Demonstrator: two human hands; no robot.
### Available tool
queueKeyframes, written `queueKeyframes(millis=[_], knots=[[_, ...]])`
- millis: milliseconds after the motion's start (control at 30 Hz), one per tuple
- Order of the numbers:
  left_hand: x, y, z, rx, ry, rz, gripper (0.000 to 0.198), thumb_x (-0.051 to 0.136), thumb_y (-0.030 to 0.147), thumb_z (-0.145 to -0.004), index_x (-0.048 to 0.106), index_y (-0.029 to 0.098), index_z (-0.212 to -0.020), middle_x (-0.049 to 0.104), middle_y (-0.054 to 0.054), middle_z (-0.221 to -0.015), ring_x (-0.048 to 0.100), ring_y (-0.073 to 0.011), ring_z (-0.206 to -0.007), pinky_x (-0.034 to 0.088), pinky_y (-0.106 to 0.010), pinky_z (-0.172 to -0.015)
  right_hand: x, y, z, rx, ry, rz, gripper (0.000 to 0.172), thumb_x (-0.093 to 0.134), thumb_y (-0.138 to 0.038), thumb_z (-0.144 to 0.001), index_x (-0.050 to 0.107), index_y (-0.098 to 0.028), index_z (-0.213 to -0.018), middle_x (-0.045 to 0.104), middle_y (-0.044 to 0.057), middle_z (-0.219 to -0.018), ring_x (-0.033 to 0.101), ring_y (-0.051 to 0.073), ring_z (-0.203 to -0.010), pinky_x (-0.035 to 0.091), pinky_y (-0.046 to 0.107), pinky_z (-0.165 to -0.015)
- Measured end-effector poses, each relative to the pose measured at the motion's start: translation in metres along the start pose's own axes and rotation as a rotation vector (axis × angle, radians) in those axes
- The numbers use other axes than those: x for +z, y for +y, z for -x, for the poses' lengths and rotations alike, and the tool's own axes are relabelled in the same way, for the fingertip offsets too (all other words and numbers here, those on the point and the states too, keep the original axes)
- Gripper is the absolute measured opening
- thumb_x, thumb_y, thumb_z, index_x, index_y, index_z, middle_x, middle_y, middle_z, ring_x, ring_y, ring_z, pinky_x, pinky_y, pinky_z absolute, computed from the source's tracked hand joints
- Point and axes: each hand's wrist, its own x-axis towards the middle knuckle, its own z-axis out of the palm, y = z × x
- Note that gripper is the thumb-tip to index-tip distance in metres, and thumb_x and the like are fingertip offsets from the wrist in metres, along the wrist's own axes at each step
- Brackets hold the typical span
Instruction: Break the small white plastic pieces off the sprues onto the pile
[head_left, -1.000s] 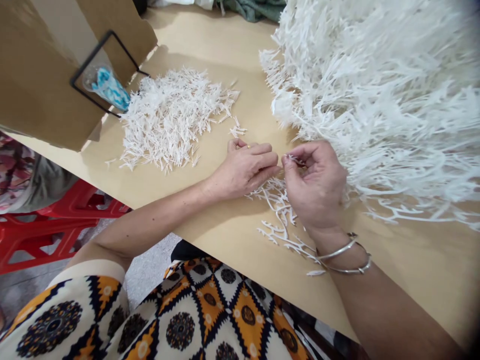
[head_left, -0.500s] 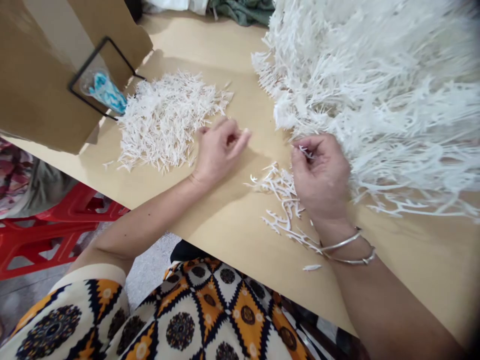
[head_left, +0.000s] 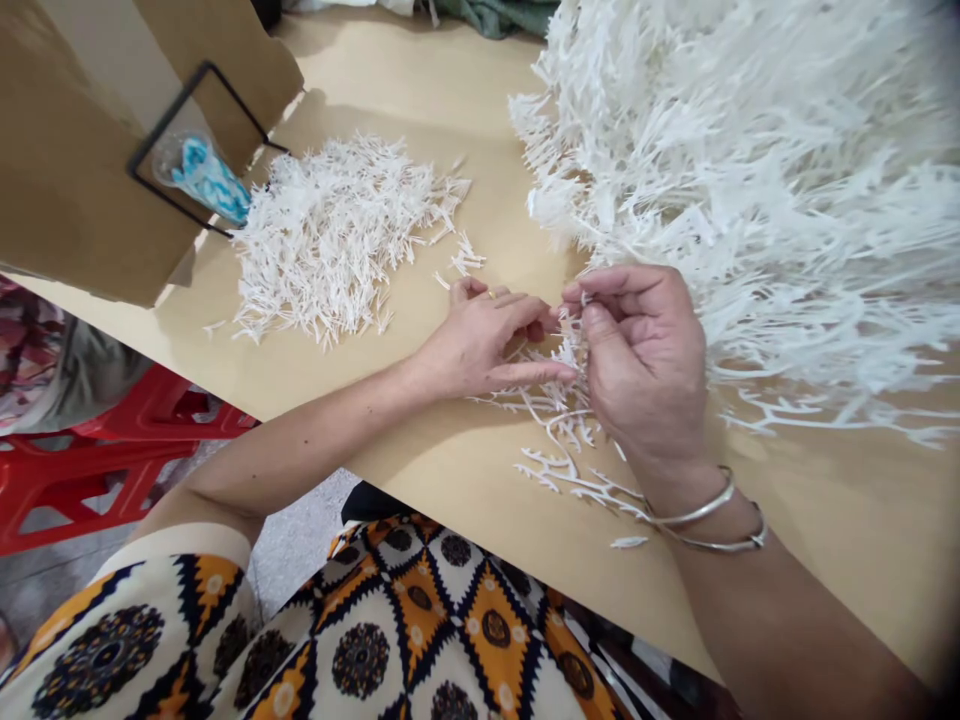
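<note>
White sprig point(head_left: 585, 299) pinched in right hand point(head_left: 646, 365); left hand point(head_left: 487, 340) spread; clear cup point(head_left: 166, 158) holds blue-white bundle point(head_left: 212, 180)

Bright; soft shadows on the table point(head_left: 450, 460); right edge dark.

Across the tan tabletop point(head_left: 457, 90) I see a low heap of white snippets point(head_left: 322, 240), some branching sprigs point(head_left: 581, 487), a big feathery white mound point(head_left: 757, 200) — and a cardboard box point(head_left: 82, 200).
</note>
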Motion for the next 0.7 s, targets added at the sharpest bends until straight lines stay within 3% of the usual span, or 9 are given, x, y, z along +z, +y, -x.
queueKeyframes(millis=[133,300,400,500,600,700], knots=[[0.003,-0.004,0.0,0.003,-0.04,-0.006,0.062,0.053,0.079,-0.093,0.066,0.019,-0.099,0.074,-0.003,-0.095,0.066,-0.0205,-0.095,0.028,-0.04,-0.097,0.003,-0.006,0.0,-0.023,-0.056,-0.011,0.018,0.062,-0.017,-0.098,0.065,-0.027,-0.113,0.071,0.001,-0.105,0.073,0.016,-0.098,0.061,0.034,-0.089],[-0.001,-0.001,0.0,-0.034,0.019,0.138,0.035,0.054,0.051,-0.104,0.064,0.019,-0.095,0.07,0.001,-0.087,0.064,-0.0152,-0.087,0.033,-0.039,-0.097,0.0,-0.016,-0.002,-0.1,-0.089,-0.008,0.019,0.059,-0.022,-0.101,0.066,-0.027,-0.118,0.069,0.006,-0.124,0.069,0.021,-0.118,0.055,0.045,-0.108],[-0.006,0.0,0.0,-0.084,0.082,0.434,0.037,0.055,0.054,-0.103,0.063,0.019,-0.096,0.068,0.0,-0.087,0.061,-0.0128,-0.08,0.044,-0.033,-0.087,-0.004,-0.025,-0.004,-0.162,-0.052,0.126,0.022,0.056,-0.023,-0.102,0.067,-0.03,-0.12,0.066,0.007,-0.134,0.063,0.025,-0.129,0.052,0.051,-0.111],[-0.009,-0.002,0.0,-0.158,0.141,0.657,0.034,0.057,0.054,-0.102,0.061,0.02,-0.1,0.067,-0.002,-0.091,0.059,-0.0116,-0.078,0.047,-0.027,-0.075,-0.006,-0.026,-0.005,-0.234,0.038,0.218,0.024,0.054,-0.024,-0.102,0.067,-0.029,-0.122,0.064,0.009,-0.138,0.063,0.027,-0.129,0.053,0.052,-0.106],[-0.006,-0.006,0.0,-0.179,0.197,0.715,0.033,0.06,0.053,-0.101,0.062,0.02,-0.102,0.066,-0.001,-0.091,0.058,-0.0109,-0.079,0.049,-0.026,-0.075,-0.01,-0.015,-0.007,-0.324,0.104,0.291,0.026,0.056,-0.025,-0.101,0.067,-0.026,-0.124,0.062,0.013,-0.138,0.063,0.029,-0.126,0.056,0.054,-0.1],[-0.001,-0.011,-0.001,-0.184,0.265,0.709,0.035,0.06,0.056,-0.101,0.063,0.021,-0.102,0.067,-0.002,-0.09,0.059,-0.011,-0.08,0.05,-0.026,-0.076,-0.017,-0.003,-0.01,-0.397,0.078,0.437,0.032,0.055,-0.023,-0.099,0.065,-0.024,-0.129,0.059,0.015,-0.138,0.058,0.032,-0.135,0.053,0.06,-0.109]])
